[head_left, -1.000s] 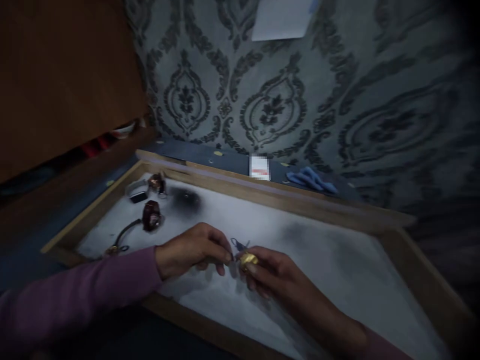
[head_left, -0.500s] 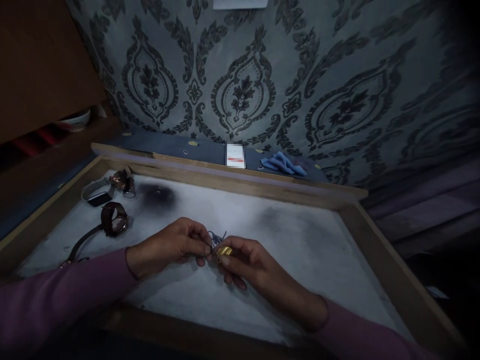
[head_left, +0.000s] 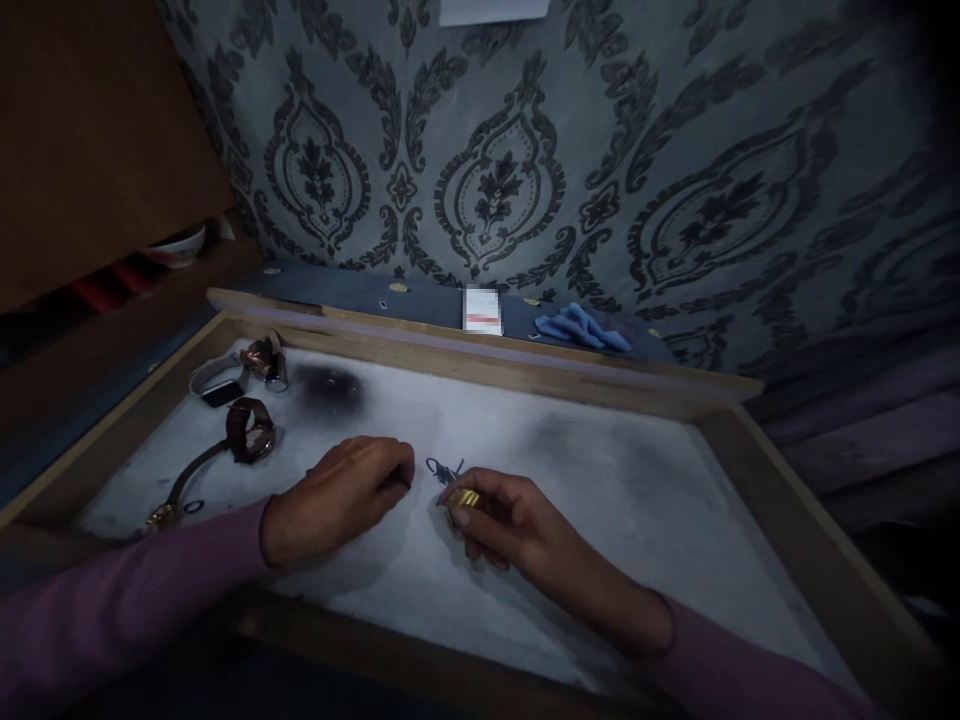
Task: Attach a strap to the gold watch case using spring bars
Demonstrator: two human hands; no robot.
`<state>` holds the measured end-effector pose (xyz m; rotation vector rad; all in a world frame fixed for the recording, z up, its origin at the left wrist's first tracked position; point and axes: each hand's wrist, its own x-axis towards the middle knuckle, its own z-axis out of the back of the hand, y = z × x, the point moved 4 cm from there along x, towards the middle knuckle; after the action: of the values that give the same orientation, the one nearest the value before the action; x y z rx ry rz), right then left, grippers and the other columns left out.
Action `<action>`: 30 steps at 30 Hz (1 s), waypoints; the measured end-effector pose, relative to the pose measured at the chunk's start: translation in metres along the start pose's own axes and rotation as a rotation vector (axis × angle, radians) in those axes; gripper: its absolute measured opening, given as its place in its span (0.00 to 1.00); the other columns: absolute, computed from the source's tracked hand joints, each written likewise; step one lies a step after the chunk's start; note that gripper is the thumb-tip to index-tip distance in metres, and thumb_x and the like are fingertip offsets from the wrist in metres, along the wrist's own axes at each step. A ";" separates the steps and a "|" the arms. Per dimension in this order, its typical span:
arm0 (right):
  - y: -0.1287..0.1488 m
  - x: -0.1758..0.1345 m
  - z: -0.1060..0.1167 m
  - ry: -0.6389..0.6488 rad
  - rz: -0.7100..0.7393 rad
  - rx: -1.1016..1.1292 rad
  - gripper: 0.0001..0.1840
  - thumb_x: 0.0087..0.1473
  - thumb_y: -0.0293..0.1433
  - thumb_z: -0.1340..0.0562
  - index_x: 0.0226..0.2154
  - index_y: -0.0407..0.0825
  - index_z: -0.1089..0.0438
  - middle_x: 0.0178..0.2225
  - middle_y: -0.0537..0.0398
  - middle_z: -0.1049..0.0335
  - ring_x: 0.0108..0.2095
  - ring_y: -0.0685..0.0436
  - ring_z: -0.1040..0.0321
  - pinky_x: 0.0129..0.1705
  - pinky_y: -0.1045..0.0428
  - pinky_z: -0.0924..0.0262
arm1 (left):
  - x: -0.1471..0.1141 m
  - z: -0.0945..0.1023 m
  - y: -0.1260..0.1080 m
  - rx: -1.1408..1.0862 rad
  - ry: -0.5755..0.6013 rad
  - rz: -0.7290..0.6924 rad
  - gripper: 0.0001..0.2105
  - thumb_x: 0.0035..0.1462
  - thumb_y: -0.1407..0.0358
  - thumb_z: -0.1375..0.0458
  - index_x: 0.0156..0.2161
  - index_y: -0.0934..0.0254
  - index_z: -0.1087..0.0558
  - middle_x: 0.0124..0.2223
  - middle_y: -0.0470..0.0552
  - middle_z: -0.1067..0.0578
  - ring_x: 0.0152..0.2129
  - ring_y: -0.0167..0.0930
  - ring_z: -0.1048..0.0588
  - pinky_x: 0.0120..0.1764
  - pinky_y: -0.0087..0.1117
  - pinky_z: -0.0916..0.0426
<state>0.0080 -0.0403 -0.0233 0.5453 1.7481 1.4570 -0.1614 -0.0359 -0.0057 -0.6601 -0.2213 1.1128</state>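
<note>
Overall, one patterned wall [head_left: 411, 100] behind one white-floored wooden tray [head_left: 600, 378]. Above it, two hands: left hand [head_left: 337, 490], fingers curled, contents unclear; right hand [head_left: 517, 515], pinching. At left, at least four watches [head_left: 239, 432]; mid-tray, one gold-coloured piece [head_left: 466, 497], in that pinch.

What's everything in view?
Tray: 1, brown, centre
Gold piece: 1, gold, above tray
Cluster: 1, dark, by gold piece
Band watch: 1, pale, tray left
Coppery pieces: count unclear, coppery, tray left
Round watch: 1, brown, tray left
Thin strap: 1, dark, tray left
Ring: 1, dark, tray left
Cloth: 1, blue, behind tray
Card: 1, white, behind tray
Wallpaper: 1, grey, back
Cabinet: 1, brown, left
Paper: 1, white, top
Sleeves: 2, purple, forearms
Left hand: 1, bare, over tray
Right hand: 1, bare, holding gold piece
</note>
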 end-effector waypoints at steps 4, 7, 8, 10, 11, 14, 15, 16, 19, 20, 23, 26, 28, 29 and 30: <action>-0.003 0.001 0.002 -0.003 0.011 0.000 0.16 0.52 0.43 0.36 0.33 0.46 0.33 0.22 0.62 0.38 0.20 0.55 0.43 0.19 0.57 0.53 | -0.003 0.002 0.001 0.023 -0.002 -0.022 0.07 0.56 0.72 0.49 0.36 0.63 0.30 0.35 0.48 0.26 0.32 0.31 0.29 0.35 0.30 0.39; -0.005 0.000 0.002 0.002 -0.005 -0.012 0.16 0.53 0.43 0.37 0.34 0.47 0.33 0.21 0.61 0.37 0.20 0.54 0.44 0.20 0.57 0.53 | -0.005 0.009 0.004 0.026 -0.016 0.007 0.07 0.59 0.71 0.50 0.38 0.63 0.30 0.37 0.49 0.25 0.34 0.32 0.28 0.37 0.31 0.38; -0.005 0.000 0.002 0.003 -0.021 -0.014 0.16 0.53 0.43 0.37 0.34 0.47 0.33 0.21 0.61 0.37 0.19 0.54 0.44 0.20 0.57 0.53 | -0.005 0.011 0.005 0.034 -0.022 0.017 0.07 0.59 0.71 0.50 0.39 0.63 0.30 0.38 0.50 0.24 0.35 0.33 0.28 0.38 0.31 0.38; -0.005 -0.001 0.000 0.007 -0.052 -0.021 0.16 0.53 0.43 0.37 0.33 0.47 0.34 0.19 0.61 0.37 0.18 0.54 0.46 0.20 0.57 0.53 | -0.006 0.013 0.005 0.077 -0.043 0.023 0.07 0.59 0.72 0.50 0.39 0.63 0.30 0.38 0.50 0.24 0.35 0.33 0.28 0.38 0.32 0.38; -0.004 0.000 -0.001 0.008 -0.058 -0.034 0.16 0.52 0.43 0.37 0.32 0.47 0.35 0.19 0.62 0.37 0.18 0.54 0.47 0.20 0.57 0.53 | -0.006 0.012 0.005 0.108 -0.051 0.017 0.07 0.58 0.72 0.49 0.39 0.64 0.31 0.38 0.51 0.25 0.35 0.34 0.28 0.38 0.32 0.38; -0.001 0.003 -0.005 -0.003 -0.006 -0.157 0.15 0.51 0.41 0.37 0.26 0.48 0.36 0.17 0.63 0.42 0.18 0.53 0.48 0.21 0.56 0.53 | -0.009 0.012 0.000 0.207 -0.090 -0.016 0.07 0.58 0.75 0.50 0.38 0.65 0.31 0.38 0.52 0.26 0.34 0.34 0.28 0.37 0.32 0.38; 0.001 0.005 -0.006 -0.019 0.032 -0.230 0.14 0.51 0.40 0.38 0.24 0.48 0.36 0.17 0.62 0.43 0.19 0.52 0.47 0.22 0.56 0.52 | -0.012 0.014 -0.002 0.234 -0.108 -0.030 0.07 0.58 0.75 0.50 0.38 0.65 0.31 0.38 0.53 0.26 0.35 0.34 0.28 0.37 0.32 0.38; 0.002 0.007 -0.007 -0.042 0.067 -0.317 0.13 0.52 0.39 0.39 0.23 0.48 0.35 0.18 0.61 0.42 0.20 0.52 0.46 0.22 0.55 0.51 | -0.016 0.019 -0.002 0.252 -0.129 -0.037 0.08 0.58 0.75 0.51 0.37 0.65 0.30 0.38 0.53 0.26 0.35 0.34 0.28 0.37 0.32 0.38; 0.006 0.015 -0.009 -0.123 0.219 -0.559 0.07 0.50 0.33 0.41 0.26 0.49 0.29 0.24 0.54 0.32 0.25 0.46 0.36 0.27 0.52 0.44 | -0.037 0.051 0.002 0.237 -0.245 -0.052 0.08 0.60 0.73 0.51 0.40 0.64 0.30 0.39 0.52 0.26 0.37 0.33 0.28 0.38 0.30 0.38; 0.006 0.018 -0.010 -0.132 0.257 -0.603 0.08 0.51 0.33 0.42 0.27 0.50 0.28 0.25 0.53 0.30 0.25 0.45 0.34 0.27 0.51 0.42 | -0.047 0.067 0.007 0.216 -0.311 -0.023 0.08 0.61 0.72 0.50 0.40 0.64 0.30 0.39 0.50 0.26 0.35 0.32 0.28 0.37 0.29 0.38; 0.000 0.025 -0.009 -0.104 0.282 -0.647 0.10 0.52 0.35 0.42 0.28 0.52 0.26 0.27 0.50 0.26 0.28 0.42 0.30 0.30 0.50 0.37 | -0.082 0.113 0.035 0.194 -0.468 0.208 0.06 0.60 0.69 0.49 0.36 0.64 0.29 0.33 0.46 0.25 0.30 0.29 0.28 0.32 0.26 0.40; -0.008 0.027 -0.005 -0.105 0.299 -0.649 0.10 0.54 0.37 0.41 0.31 0.53 0.24 0.31 0.49 0.25 0.31 0.41 0.28 0.33 0.50 0.33 | -0.106 0.125 0.067 0.235 -0.334 0.355 0.08 0.60 0.68 0.49 0.35 0.64 0.28 0.33 0.46 0.25 0.29 0.29 0.28 0.32 0.26 0.40; -0.012 0.027 -0.003 -0.111 0.286 -0.660 0.11 0.54 0.39 0.41 0.33 0.53 0.24 0.31 0.50 0.24 0.31 0.41 0.27 0.32 0.50 0.32 | -0.114 0.117 0.084 0.292 -0.224 0.388 0.09 0.59 0.68 0.50 0.35 0.64 0.27 0.32 0.47 0.25 0.30 0.30 0.28 0.32 0.27 0.40; -0.014 0.026 -0.003 -0.117 0.283 -0.671 0.12 0.54 0.39 0.41 0.33 0.53 0.24 0.31 0.50 0.24 0.30 0.41 0.27 0.31 0.51 0.32 | -0.116 0.111 0.090 0.318 -0.168 0.374 0.08 0.59 0.69 0.49 0.35 0.64 0.27 0.34 0.47 0.25 0.31 0.30 0.28 0.34 0.27 0.40; -0.015 0.025 -0.002 -0.126 0.285 -0.679 0.12 0.54 0.40 0.41 0.33 0.53 0.23 0.31 0.50 0.24 0.31 0.41 0.27 0.31 0.51 0.32 | -0.117 0.105 0.094 0.344 -0.119 0.362 0.08 0.58 0.70 0.49 0.35 0.64 0.27 0.35 0.48 0.25 0.33 0.31 0.28 0.35 0.28 0.39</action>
<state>-0.0069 -0.0269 -0.0446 0.5108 1.0043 2.0342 -0.3344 -0.0735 0.0398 -0.3317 -0.0074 1.4987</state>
